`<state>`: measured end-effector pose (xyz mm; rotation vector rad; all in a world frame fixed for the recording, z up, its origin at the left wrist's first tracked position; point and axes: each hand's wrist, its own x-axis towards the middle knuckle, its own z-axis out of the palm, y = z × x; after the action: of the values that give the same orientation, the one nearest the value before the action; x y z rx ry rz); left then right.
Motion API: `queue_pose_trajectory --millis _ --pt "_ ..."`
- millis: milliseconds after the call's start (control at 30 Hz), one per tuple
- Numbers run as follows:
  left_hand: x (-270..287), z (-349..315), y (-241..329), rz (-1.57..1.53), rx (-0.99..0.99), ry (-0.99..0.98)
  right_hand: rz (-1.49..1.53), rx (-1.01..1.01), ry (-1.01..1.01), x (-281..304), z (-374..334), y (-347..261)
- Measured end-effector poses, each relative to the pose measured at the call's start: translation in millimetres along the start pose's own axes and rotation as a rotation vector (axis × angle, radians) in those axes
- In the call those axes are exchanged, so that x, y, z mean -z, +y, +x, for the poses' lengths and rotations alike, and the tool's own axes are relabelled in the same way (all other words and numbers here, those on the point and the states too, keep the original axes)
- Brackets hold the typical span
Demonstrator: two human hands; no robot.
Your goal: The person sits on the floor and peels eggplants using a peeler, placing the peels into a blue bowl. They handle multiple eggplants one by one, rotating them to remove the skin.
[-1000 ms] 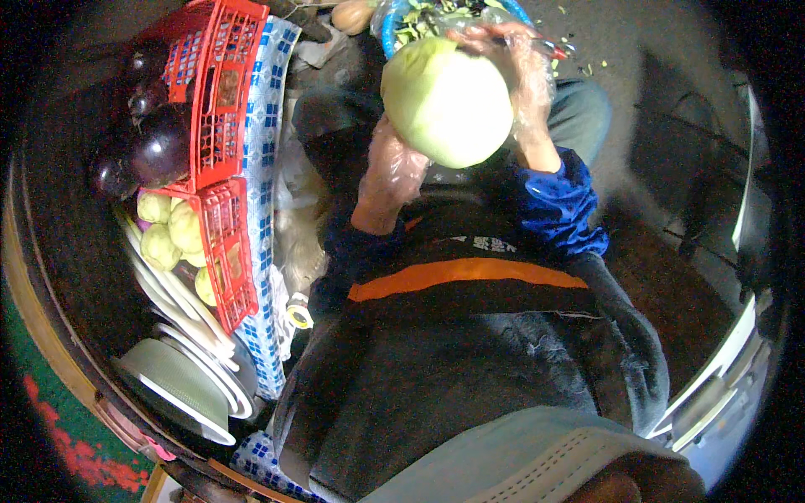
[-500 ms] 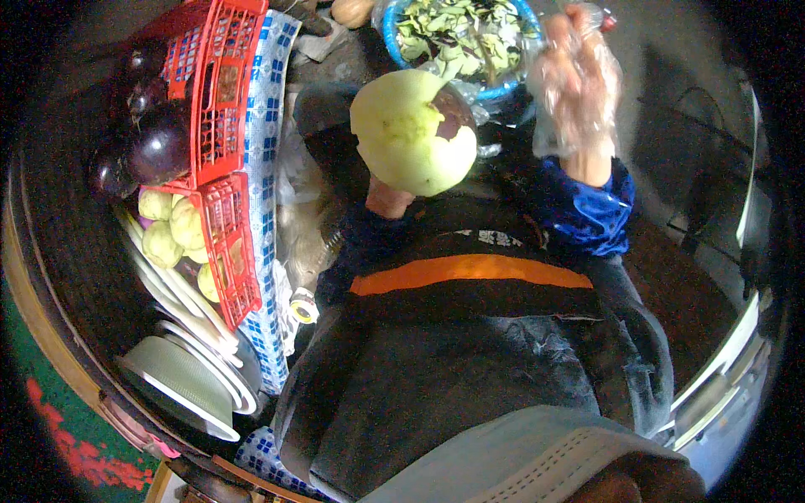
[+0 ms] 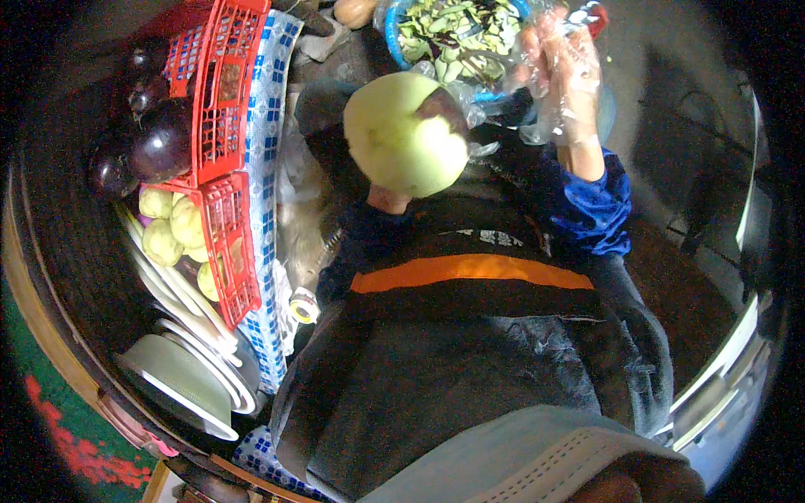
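Observation:
A large round eggplant [image 3: 398, 138], peeled down to pale green flesh with a dark purple patch of skin at its upper right, rests in my left hand [image 3: 389, 199]. Only the wrist end of that hand shows; its fingers are hidden behind the eggplant. My right hand [image 3: 566, 71], in a clear plastic glove, is raised to the right of the eggplant, apart from it. Its fingers are closed around what looks like a red-handled peeler [image 3: 598, 18], mostly hidden. Pale and purple peelings [image 3: 461, 38] fill a plastic-lined blue basin [image 3: 392, 38] beyond the eggplant.
At left, a red plastic basket [image 3: 220, 109] stands beside dark whole eggplants [image 3: 163, 138]. A smaller red basket [image 3: 231, 251] is next to several peeled pale ones [image 3: 163, 241]. Nearer are stacked white plates [image 3: 239, 394] and a pale colander [image 3: 180, 386]. A blue-checked cloth [image 3: 267, 126] borders them.
The eggplant has turned a little in my left hand and shifted slightly left. My right hand has moved a little left and tilted, with more of the red tool showing.

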<state>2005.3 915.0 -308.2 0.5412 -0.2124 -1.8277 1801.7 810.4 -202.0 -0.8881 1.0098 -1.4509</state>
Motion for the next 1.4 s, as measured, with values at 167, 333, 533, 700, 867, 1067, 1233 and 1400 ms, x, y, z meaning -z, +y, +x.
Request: queue_pose_trajectory --millis 167,333,533,700,867,1067,1233,1400 --pt "11.6 1.3 4.0 0.022 -0.073 0.046 -0.113 0.274 0.083 10.7 13.9 -4.7" --pt "10.8 19.0 -8.3 -0.068 -0.135 0.095 0.053 0.069 0.101 9.8 6.0 2.1" --pt "-5.2 26.0 -13.1 -0.356 0.213 -0.091 0.269 -0.282 -0.112 -14.6 -3.0 8.1" --pt "-3.0 26.0 -11.3 -0.432 0.349 -0.238 0.314 -0.382 -0.246 -23.2 -5.8 0.3" --pt "3.0 16.7 -17.6 -0.095 0.105 -0.137 0.290 -0.192 -0.484 -10.8 -1.1 22.0" --pt "5.5 10.8 -0.5 0.028 -0.057 -0.029 -0.379 0.088 0.153 39.1 10.7 32.4" --pt "7.9 14.5 6.8 0.078 -0.105 0.000 -0.161 0.087 0.047 28.2 1.5 44.6" --pt "8.9 13.9 6.1 0.067 -0.071 -0.020 0.436 -0.269 -0.213 -17.5 -26.7 72.2"
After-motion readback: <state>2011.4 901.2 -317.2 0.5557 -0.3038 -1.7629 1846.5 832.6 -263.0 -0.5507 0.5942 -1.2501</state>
